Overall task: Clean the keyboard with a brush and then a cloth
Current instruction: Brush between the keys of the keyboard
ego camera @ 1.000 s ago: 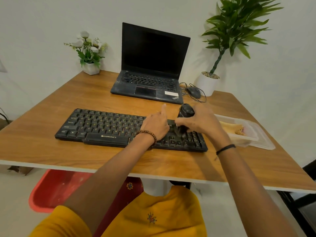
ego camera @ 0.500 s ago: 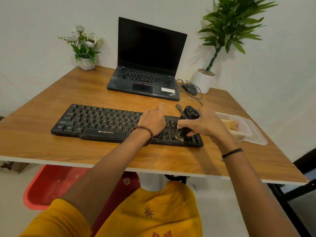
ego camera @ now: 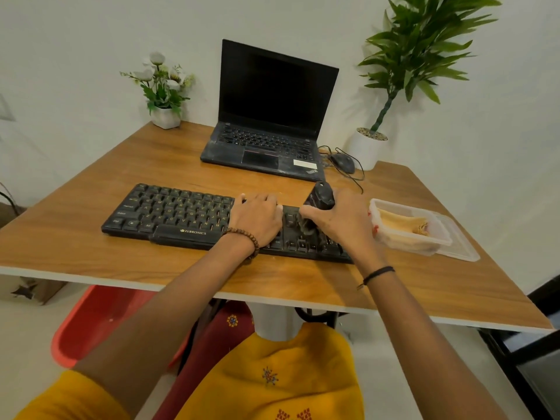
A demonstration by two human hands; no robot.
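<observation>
A black keyboard (ego camera: 178,213) lies across the wooden desk (ego camera: 91,262) in front of me. My left hand (ego camera: 256,218) rests flat on its right-middle keys, fingers straight. My right hand (ego camera: 341,221) grips a black brush (ego camera: 319,198) held upright, its bristles down on the keys at the keyboard's right end. A folded yellow cloth (ego camera: 404,224) lies in a clear plastic container (ego camera: 436,241) just right of the keyboard.
An open black laptop (ego camera: 272,116) stands behind the keyboard, with a wired mouse (ego camera: 342,162) to its right. A small flower pot (ego camera: 165,116) stands at the back left and a tall potted plant (ego camera: 371,147) at the back right. A red tub (ego camera: 97,325) sits under the desk.
The brush has shifted slightly on the keyboard's right end, and my right hand moved with it. My left hand's fingers now lie flatter on the keys. My head view shifted.
</observation>
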